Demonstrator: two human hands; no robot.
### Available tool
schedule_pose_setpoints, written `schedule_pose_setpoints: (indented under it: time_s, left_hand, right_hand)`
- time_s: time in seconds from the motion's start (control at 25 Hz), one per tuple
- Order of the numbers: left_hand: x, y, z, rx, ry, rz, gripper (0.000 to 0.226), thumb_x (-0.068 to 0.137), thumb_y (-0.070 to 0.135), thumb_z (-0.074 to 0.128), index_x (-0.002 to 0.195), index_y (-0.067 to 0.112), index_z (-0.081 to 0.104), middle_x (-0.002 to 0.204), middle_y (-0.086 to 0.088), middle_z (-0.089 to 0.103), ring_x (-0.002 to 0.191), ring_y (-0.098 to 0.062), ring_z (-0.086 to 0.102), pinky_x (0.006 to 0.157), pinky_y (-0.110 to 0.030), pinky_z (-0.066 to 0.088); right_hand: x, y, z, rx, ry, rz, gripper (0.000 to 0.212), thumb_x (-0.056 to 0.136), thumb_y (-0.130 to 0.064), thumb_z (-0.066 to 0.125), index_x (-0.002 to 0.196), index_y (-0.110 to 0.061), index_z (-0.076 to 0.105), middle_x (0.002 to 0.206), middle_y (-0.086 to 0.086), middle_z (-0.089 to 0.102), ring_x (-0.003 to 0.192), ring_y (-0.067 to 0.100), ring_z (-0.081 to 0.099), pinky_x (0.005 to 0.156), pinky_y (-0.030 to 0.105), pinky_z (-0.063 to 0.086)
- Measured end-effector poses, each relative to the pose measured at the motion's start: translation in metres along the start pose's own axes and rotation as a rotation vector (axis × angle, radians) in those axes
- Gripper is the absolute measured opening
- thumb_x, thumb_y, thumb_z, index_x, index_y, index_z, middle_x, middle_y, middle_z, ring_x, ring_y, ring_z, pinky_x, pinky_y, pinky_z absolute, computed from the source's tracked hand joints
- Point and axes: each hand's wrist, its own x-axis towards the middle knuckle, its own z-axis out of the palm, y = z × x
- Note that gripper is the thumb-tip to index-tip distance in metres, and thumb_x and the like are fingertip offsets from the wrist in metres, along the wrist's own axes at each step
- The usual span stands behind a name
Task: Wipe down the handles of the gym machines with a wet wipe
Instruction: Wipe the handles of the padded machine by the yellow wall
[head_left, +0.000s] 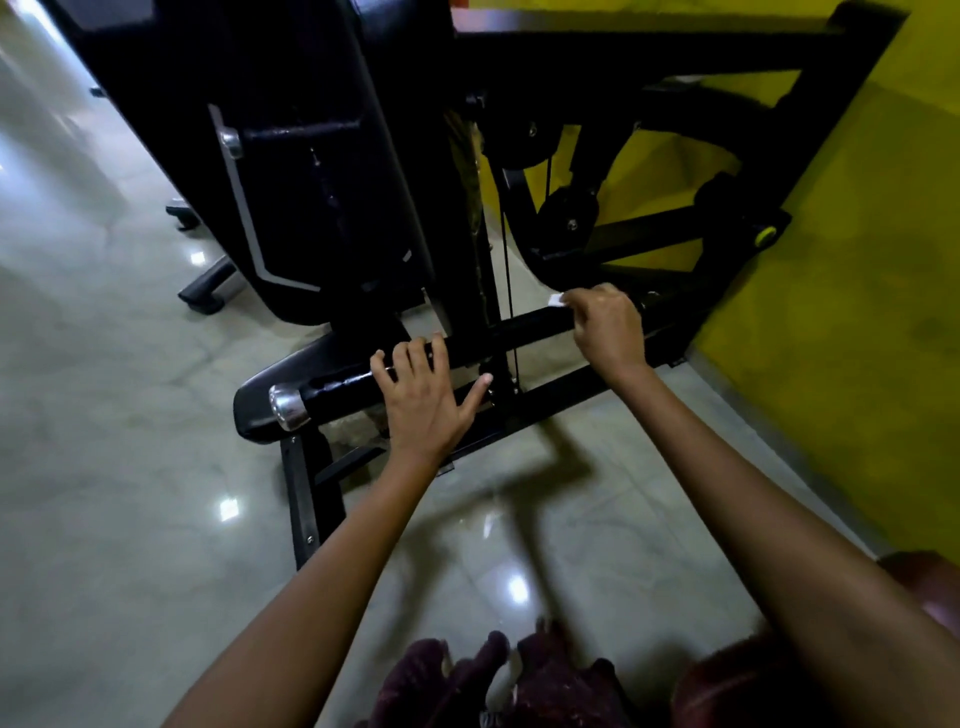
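Observation:
A black handle bar (524, 330) with a chrome end cap (288, 408) runs from lower left to upper right across the machine. My left hand (423, 397) grips the bar near its left end, fingers over the top and thumb stretched out to the right. Further right, my right hand (605, 325) wraps over the bar and holds a white wet wipe (557, 300) against it. Only a small corner of the wipe shows past the fingertips.
A black padded seat back (322, 171) rises behind the bar, with a black seat pad (291, 379) under it. Pulleys and a cable (506, 249) stand behind. A yellow wall (841, 291) is on the right. The floor (130, 467) is glossy tile.

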Motion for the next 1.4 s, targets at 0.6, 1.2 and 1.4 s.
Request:
schedule_pose_setpoints:
  time_s: [0.6,1.2,1.4]
  left_hand:
    - [-0.001,-0.001,0.011,0.010,0.075,0.026,0.069,0.085,0.059,0.031,0.123,0.002,0.043,0.114,-0.017,0.057,0.110,-0.031,0.039,0.100,-0.051,0.022]
    - [-0.002,-0.003,0.017,0.082,0.093,0.049,0.067,0.083,0.053,0.043,0.126,0.003,0.040,0.116,-0.016,0.054,0.110,-0.031,0.039,0.100,-0.051,0.024]
    - [-0.003,-0.003,0.017,0.051,0.119,0.059,0.073,0.075,0.050,0.064,0.126,0.002,0.041,0.115,-0.017,0.056,0.109,-0.031,0.039,0.100,-0.051,0.024]
  right_hand:
    - [-0.008,-0.034,-0.007,-0.046,-0.163,-0.060,0.033,0.086,0.004,0.048,0.108,-0.011,0.068,0.097,0.016,0.057,0.080,0.032,0.059,0.071,0.035,0.048]
    - [0.028,-0.009,-0.033,-0.316,-0.243,0.033,0.016,0.088,0.001,0.050,0.089,-0.002,0.065,0.088,0.016,0.065,0.087,0.033,0.063,0.063,0.033,0.043]
    - [0.015,-0.023,-0.019,-0.361,-0.275,-0.052,0.026,0.082,0.011,0.049,0.098,-0.001,0.066,0.101,0.014,0.060,0.096,0.029,0.057,0.069,0.031,0.045]
